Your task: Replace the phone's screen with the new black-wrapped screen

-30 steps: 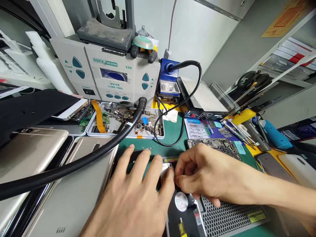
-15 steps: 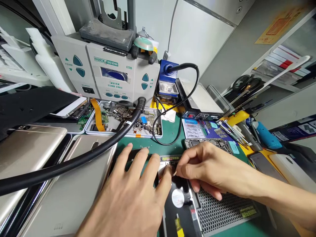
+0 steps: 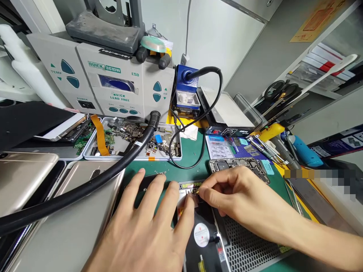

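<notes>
My left hand (image 3: 147, 223) is spread out flat, its thumb on the upper end of a black phone screen assembly (image 3: 208, 251) with a round white sticker (image 3: 201, 235). At that same end, my right hand (image 3: 238, 194) has thumb and index finger pinched together, close to my left thumb. Something tiny may be between those fingertips, too small to name. Beneath the screen assembly's right side lies a grey honeycomb mat (image 3: 245, 247). Beyond my left fingers is a thin dark part (image 3: 147, 182). An opened phone (image 3: 241, 166) lies just behind my right hand.
A hot air station (image 3: 124, 83) stands at the back, its black hose (image 3: 85, 189) crossing the left side over several phones. Circuit boards fill a white tray (image 3: 133, 156). Behind are a blue soldering unit (image 3: 187, 81) and a heating plate (image 3: 227, 113). Screwdrivers (image 3: 266, 149) lie at right.
The view has shifted slightly. My right hand's lower fingers have curled in, and its pinch has moved a little along the screen's upper end. My left hand stays spread in place.
</notes>
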Motion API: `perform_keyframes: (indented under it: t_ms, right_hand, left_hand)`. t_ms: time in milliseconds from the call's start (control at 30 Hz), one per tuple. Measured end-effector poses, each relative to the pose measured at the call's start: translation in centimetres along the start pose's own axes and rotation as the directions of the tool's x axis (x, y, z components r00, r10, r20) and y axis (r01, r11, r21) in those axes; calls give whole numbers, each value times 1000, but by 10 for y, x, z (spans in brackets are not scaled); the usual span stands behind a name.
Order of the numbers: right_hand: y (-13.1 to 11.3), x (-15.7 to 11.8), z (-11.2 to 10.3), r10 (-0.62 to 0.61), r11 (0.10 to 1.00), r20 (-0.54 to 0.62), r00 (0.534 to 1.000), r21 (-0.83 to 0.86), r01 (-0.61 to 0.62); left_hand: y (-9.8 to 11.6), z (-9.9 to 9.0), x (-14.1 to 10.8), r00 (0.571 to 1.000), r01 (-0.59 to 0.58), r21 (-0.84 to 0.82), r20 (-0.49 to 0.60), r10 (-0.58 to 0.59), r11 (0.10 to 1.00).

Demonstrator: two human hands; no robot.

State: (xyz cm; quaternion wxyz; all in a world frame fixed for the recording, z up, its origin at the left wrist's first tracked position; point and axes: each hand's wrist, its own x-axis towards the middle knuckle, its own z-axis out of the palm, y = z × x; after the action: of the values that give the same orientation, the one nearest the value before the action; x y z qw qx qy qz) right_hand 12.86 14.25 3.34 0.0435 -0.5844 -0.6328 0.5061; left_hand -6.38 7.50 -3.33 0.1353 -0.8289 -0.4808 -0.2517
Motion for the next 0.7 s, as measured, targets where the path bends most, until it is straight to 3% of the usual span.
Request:
perform_keyframes:
  t_ms: [200,367,533,700]
  right_hand:
    - [-2,2,2,-5,995,5,1000,-100,6]
    - [-12,3,1,-36,979,6,999,-201,36]
    - [-17,2,0,-27,962,-10,1000,-271,23]
    - [-18,2,-3,5,952,40,999,-306,8]
  left_hand:
    - [1,2,-3,999,-23,-6,-26,23,1000]
    - [1,2,-3,999,-4,-15,43,5,1000]
    - [1,4,-1,999,-32,-6,-28,32,999]
    - [4,0,-2,1000,-16,-6,23,16,1000]
